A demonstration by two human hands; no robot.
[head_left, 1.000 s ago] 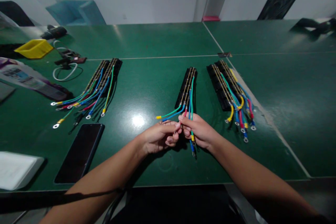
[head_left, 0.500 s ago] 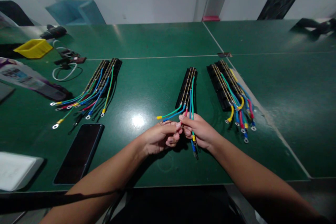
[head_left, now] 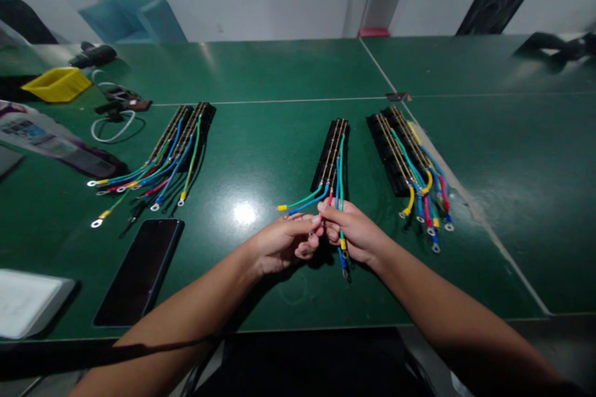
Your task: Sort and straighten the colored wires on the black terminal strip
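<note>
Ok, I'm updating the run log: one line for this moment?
left hand: fingertips at red wire | right hand: pinching red wire | middle black strip: on green table

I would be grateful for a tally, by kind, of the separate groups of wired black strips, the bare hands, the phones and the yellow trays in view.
Groups of wired black strips: 3 (left, middle, right)
Bare hands: 2 (left hand, right hand)
Phone: 1
Yellow tray: 1
Total: 7
</note>
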